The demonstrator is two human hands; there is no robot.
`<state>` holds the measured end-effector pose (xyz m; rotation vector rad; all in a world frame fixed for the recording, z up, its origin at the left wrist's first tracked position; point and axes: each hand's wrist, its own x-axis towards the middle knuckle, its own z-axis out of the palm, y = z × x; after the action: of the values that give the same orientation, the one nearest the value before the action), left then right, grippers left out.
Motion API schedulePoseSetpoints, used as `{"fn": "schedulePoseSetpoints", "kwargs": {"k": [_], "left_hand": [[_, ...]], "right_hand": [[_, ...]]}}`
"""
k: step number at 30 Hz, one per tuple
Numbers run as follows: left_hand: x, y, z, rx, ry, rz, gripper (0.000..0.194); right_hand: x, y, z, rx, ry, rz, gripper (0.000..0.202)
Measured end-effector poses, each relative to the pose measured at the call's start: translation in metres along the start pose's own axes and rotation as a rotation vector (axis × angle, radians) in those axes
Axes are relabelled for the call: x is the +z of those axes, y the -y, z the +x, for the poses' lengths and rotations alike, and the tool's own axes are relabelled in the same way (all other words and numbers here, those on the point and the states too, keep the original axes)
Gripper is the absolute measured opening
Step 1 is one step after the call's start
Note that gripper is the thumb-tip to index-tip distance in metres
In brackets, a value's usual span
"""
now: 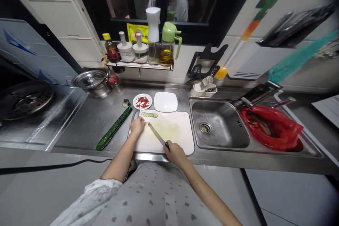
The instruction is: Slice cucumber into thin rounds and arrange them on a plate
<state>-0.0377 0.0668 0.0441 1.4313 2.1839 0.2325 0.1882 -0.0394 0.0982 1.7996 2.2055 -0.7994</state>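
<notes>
My right hand (175,152) is closed round the dark handle of a knife (158,135), its blade pointing up and left over the white cutting board (172,144). At the blade's tip lies a pale green cucumber slice (147,124). My left hand (137,126) is beside that slice at the board's left side, fingers drawn together; whatever they hold is too small to make out. A row of overlapping cucumber slices (149,114) lies near the board's top edge. Left of the board a long dark green cucumber (114,129) rests on the counter, with cut end pieces (126,103) above it.
Behind the board are a plate of red pieces (142,102) and a bare white plate (165,102). A steel pot (92,84) stands back left. The sink (222,123) is to the right, with a red bag (270,127) beyond. Bottles line a shelf (140,65).
</notes>
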Motion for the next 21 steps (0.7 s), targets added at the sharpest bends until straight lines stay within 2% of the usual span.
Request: {"fn": "schedulePoseSetpoints", "kwargs": {"k": [8,21], "left_hand": [[-0.001,0.001,0.002,-0.019,0.010,-0.008,0.015],[0.001,0.002,0.006,-0.029,0.019,0.012,0.015]], "right_hand": [[0.001,0.010,0.002,0.006,0.009,-0.041,0.025],[-0.013,0.026,0.013,0.005,0.094,-0.024,0.026]]}}
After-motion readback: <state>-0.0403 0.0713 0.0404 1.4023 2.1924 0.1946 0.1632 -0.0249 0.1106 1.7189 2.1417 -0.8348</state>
